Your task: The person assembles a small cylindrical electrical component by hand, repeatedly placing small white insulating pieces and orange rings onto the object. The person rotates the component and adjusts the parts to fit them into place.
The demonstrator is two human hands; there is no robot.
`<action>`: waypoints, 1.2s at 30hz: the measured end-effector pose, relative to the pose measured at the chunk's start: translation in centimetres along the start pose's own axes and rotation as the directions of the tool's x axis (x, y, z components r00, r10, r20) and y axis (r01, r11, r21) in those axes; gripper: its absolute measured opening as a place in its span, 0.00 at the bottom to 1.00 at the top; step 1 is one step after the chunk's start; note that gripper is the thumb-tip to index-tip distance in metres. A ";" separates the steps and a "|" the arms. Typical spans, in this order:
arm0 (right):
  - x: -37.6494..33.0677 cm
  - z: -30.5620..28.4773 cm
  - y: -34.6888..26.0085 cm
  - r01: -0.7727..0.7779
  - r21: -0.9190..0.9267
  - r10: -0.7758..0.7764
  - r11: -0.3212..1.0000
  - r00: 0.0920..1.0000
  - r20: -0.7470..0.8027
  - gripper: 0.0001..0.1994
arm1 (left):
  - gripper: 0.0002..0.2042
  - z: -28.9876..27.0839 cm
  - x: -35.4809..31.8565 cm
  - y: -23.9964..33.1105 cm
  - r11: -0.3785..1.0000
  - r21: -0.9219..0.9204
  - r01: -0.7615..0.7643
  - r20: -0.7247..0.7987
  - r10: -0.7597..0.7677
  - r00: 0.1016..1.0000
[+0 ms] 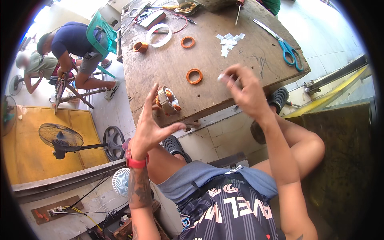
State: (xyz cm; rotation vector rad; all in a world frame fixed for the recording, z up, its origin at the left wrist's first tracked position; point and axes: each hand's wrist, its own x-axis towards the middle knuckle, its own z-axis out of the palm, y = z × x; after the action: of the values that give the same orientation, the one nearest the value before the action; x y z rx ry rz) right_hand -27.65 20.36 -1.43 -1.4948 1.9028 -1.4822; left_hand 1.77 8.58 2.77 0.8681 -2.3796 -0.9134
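My left hand (150, 128) holds a small metal motor stator with copper windings (167, 100) by its side, fingers spread, just over the near edge of the wooden workbench (224, 76). My right hand (246, 90) is raised beside it, pinching a small white slip of paper (221, 77) between thumb and fingertips. A copper wire coil ring (194, 76) lies on the bench between the two hands. A pile of white paper slips (229, 41) sits farther back.
Blue-handled scissors (285, 45) lie at the bench's right. Another copper coil ring (187, 42), a white ring (158, 35), a copper spool (140, 47) and tools lie at the back. Two people (72, 48) work at the left. A floor fan (61, 139) stands below left.
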 end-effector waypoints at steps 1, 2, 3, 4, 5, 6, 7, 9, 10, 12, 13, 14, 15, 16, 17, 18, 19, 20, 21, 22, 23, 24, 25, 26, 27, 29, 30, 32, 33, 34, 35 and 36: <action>-0.8 0.4 -0.7 0.069 -0.014 -0.067 0.998 0.994 0.083 0.08 | 0.52 -0.1 1.1 -0.2 0.998 -0.028 0.055 0.055 -0.054 0.997; -1.8 1.1 -1.4 0.142 -0.027 -0.136 0.989 0.977 0.161 0.08 | 0.53 -0.5 2.1 -0.5 0.995 -0.051 0.085 0.110 -0.079 0.991; -2.6 2.0 -2.1 0.214 -0.034 -0.200 0.976 0.950 0.239 0.09 | 0.54 -0.7 2.7 -0.7 0.991 -0.071 0.116 0.167 -0.103 0.981; -3.4 3.1 -2.7 0.236 -0.041 -0.219 0.971 0.945 0.245 0.10 | 0.55 -0.8 2.8 -0.8 0.995 -0.059 0.077 0.163 -0.067 0.984; -4.0 4.3 -3.2 0.258 -0.045 -0.239 0.965 0.938 0.251 0.10 | 0.56 -0.8 2.8 -1.0 0.998 -0.045 0.040 0.157 -0.032 0.987; -4.4 5.2 -3.4 0.278 -0.046 -0.257 0.959 0.929 0.266 0.11 | 0.57 -0.7 2.4 -1.0 0.999 -0.030 0.043 0.155 -0.038 0.987; -4.6 5.8 -3.4 0.299 -0.054 -0.276 0.953 0.925 0.261 0.12 | 0.57 -0.2 1.3 -0.8 0.996 0.043 -0.082 0.094 0.078 0.993; -4.7 6.7 -3.3 0.326 -0.062 -0.301 0.943 0.918 0.257 0.13 | 0.57 1.9 -1.7 0.1 0.972 -0.214 0.098 -0.011 -0.103 0.995; -4.6 6.8 -3.3 0.333 -0.065 -0.305 0.941 0.915 0.265 0.14 | 0.57 3.0 -3.2 0.5 0.917 -0.362 0.165 -0.046 -0.194 0.980; -4.6 6.7 -3.3 0.320 -0.066 -0.288 0.945 0.911 0.296 0.15 | 0.57 4.7 -4.6 0.7 0.977 -0.190 0.101 -0.098 -0.121 0.988; -4.7 6.6 -3.4 0.319 -0.066 -0.284 0.946 0.907 0.310 0.15 | 0.57 5.4 -5.3 0.8 0.981 -0.164 0.107 -0.117 -0.127 0.985; -4.7 6.6 -3.5 0.322 -0.065 -0.286 0.944 0.902 0.323 0.16 | 0.57 5.8 -5.7 0.9 0.980 -0.170 0.101 -0.136 -0.125 0.983; -4.6 6.5 -3.5 0.329 -0.063 -0.291 0.942 0.898 0.330 0.16 | 0.58 6.0 -5.7 0.9 0.977 -0.184 0.111 -0.145 -0.139 0.980; -4.5 6.6 -3.5 0.334 -0.067 -0.295 0.940 0.897 0.329 0.17 | 0.58 6.0 -5.7 0.9 0.982 -0.155 0.107 -0.152 -0.131 0.980; -4.5 6.7 -3.5 0.335 -0.070 -0.296 0.940 0.898 0.327 0.17 | 0.58 6.0 -5.7 1.0 0.982 -0.157 0.105 -0.148 -0.128 0.981; -4.5 6.8 -3.5 0.333 -0.073 -0.293 0.940 0.899 0.325 0.18 | 0.58 5.9 -5.6 1.0 0.982 -0.160 0.104 -0.141 -0.127 0.982; -4.6 6.9 -3.5 0.327 -0.067 -0.289 0.943 0.900 0.327 0.18 | 0.57 5.9 -5.5 1.0 0.980 -0.162 0.115 -0.139 -0.138 0.981; -4.6 7.0 -3.5 0.323 -0.062 -0.286 0.944 0.900 0.330 0.18 | 0.57 5.9 -5.5 1.1 0.979 -0.164 0.124 -0.139 -0.148 0.979; -4.5 7.1 -3.5 0.320 -0.056 -0.285 0.946 0.899 0.332 0.18 | 0.56 5.8 -5.4 1.1 0.974 -0.196 0.109 -0.139 -0.138 0.981; -4.5 7.1 -3.5 0.317 -0.046 -0.285 0.947 0.902 0.325 0.17 | 0.56 5.7 -5.5 1.1 0.979 -0.151 0.140 -0.145 -0.162 0.976; -4.4 6.9 -3.6 0.313 -0.036 -0.286 0.949 0.904 0.318 0.16 | 0.56 5.6 -5.6 1.3 0.980 -0.135 0.147 -0.149 -0.167 0.975; -4.3 6.7 -3.8 0.298 -0.031 -0.272 0.954 0.905 0.326 0.16 | 0.56 5.4 -5.6 1.4 0.975 -0.158 0.155 -0.135 -0.177 0.975; -4.2 6.2 -4.0 0.289 -0.006 -0.273 0.957 0.913 0.301 0.14 | 0.54 5.2 -6.0 1.7 0.986 -0.050 0.160 -0.194 -0.167 0.967; -4.1 5.6 -4.2 0.269 0.011 -0.260 0.963 0.920 0.293 0.12 | 0.52 4.9 -6.5 2.3 0.986 0.018 0.167 -0.236 -0.158 0.959; -4.0 5.0 -4.3 0.234 0.019 -0.229 0.972 0.926 0.299 0.11 | 0.50 4.7 -7.1 2.9 0.984 0.071 0.164 -0.291 -0.136 0.947; -3.7 3.8 -4.7 0.143 0.263 -0.240 0.954 0.888 0.391 0.08 | 0.34 5.5 -8.1 4.0 0.923 -0.371 0.099 -0.341 -0.234 0.910; -3.8 3.2 -4.9 0.074 0.370 -0.246 0.926 0.861 0.444 0.07 | 0.28 5.8 -8.7 4.5 0.792 -0.601 0.104 -0.247 -0.308 0.919; -4.0 2.9 -5.5 0.123 0.394 -0.300 0.911 0.854 0.425 0.07 | 0.18 6.3 -8.9 4.6 0.699 -0.699 0.152 -0.183 -0.381 0.906; -3.9 2.7 -5.5 0.094 0.387 -0.276 0.917 0.852 0.445 0.08 | 0.14 6.5 -8.8 4.5 0.654 -0.738 0.163 -0.158 -0.402 0.902; -3.7 2.4 -5.6 0.076 0.391 -0.264 0.917 0.851 0.454 0.08 | 0.12 6.6 -8.6 4.3 0.632 -0.758 0.161 -0.137 -0.396 0.908; -3.2 2.0 -5.3 0.011 0.401 -0.239 0.916 0.818 0.524 0.10 | 0.10 6.7 -8.4 4.0 0.609 -0.776 0.166 -0.120 -0.401 0.908; -2.4 1.1 -4.6 0.025 0.356 -0.209 0.934 0.847 0.489 0.10 | 0.09 6.7 -8.2 3.8 0.590 -0.787 0.181 -0.106 -0.419 0.902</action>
State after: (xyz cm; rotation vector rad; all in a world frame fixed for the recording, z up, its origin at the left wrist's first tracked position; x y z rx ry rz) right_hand -23.39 22.12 1.13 -1.6525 1.1899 -1.2015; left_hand 2.08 19.34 -0.52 0.9564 -1.3567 -1.6392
